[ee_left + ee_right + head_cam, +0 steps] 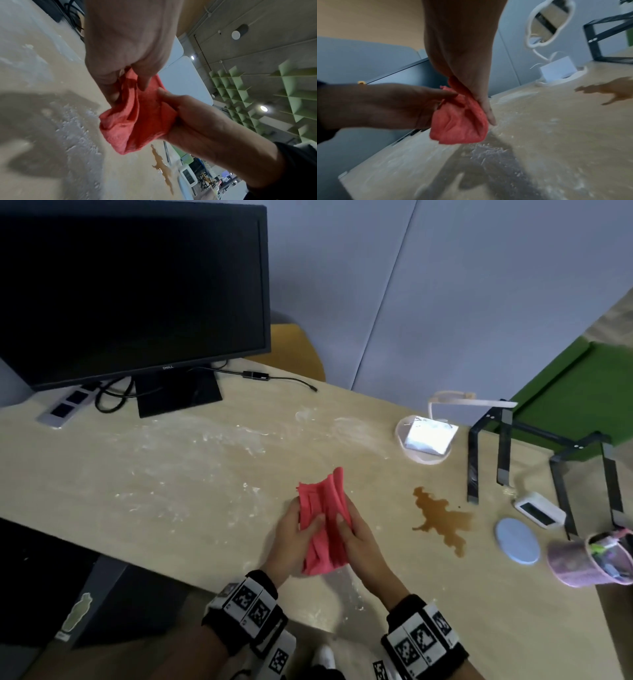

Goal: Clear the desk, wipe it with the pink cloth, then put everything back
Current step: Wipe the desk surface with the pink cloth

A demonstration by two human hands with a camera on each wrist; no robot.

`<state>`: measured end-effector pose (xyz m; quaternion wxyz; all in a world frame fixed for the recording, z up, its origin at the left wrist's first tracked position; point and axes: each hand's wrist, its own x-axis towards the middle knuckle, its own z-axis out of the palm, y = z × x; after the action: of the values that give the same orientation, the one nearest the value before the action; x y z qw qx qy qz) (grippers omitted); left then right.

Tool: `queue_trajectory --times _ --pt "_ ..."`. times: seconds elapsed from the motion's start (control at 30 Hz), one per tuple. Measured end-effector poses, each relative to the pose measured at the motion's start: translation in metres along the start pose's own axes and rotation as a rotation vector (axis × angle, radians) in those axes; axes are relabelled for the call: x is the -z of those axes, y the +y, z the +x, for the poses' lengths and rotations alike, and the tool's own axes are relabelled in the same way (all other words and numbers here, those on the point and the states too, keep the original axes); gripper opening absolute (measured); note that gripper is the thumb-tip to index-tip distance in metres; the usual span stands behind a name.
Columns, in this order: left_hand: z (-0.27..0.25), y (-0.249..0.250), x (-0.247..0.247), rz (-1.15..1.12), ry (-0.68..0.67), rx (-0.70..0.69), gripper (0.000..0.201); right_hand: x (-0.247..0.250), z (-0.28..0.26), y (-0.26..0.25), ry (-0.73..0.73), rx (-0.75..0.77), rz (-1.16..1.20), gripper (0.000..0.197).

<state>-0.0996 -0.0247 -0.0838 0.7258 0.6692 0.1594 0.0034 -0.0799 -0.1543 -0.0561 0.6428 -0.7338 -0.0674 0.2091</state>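
The bunched pink cloth hangs a little above the pale wooden desk, near its front edge. Both hands hold it. My left hand grips its left side, thumb on top. My right hand grips its right side. In the left wrist view the cloth is pinched by the left hand from above and held by the right hand from the side. The right wrist view shows the cloth between both hands. White powder smears the desk, and a brown spill lies to the right.
A black monitor and a power strip stand at the back left. On the right are a white mirror stand holding a white box, a black folding stand, a small white display, a blue coaster and a pink pen cup.
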Motion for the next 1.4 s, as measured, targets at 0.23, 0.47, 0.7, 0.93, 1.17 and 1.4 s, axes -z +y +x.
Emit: queue_trajectory --times 0.23,0.47,0.7,0.93,1.17,1.4 --pt "0.02 -0.004 -0.002 -0.032 -0.017 0.021 0.04 -0.02 0.023 0.018 0.063 0.065 -0.217 0.042" --pt "0.053 -0.005 -0.012 -0.011 -0.104 0.155 0.032 0.003 0.067 0.039 0.045 0.037 -0.106 0.039" --pt "0.066 -0.014 0.052 0.302 0.287 0.041 0.038 0.059 0.131 0.015 0.157 -0.004 -0.036 0.037" --pt "0.044 -0.039 0.161 0.661 0.784 0.159 0.047 0.118 0.226 0.018 0.342 -0.012 -0.15 0.063" --pt "0.038 -0.068 0.21 0.967 0.76 0.155 0.05 0.121 0.23 0.059 0.345 -0.061 -1.105 0.066" --pt "0.047 -0.091 0.214 1.096 0.675 0.193 0.062 0.117 0.236 0.084 0.372 -0.016 -1.185 0.084"
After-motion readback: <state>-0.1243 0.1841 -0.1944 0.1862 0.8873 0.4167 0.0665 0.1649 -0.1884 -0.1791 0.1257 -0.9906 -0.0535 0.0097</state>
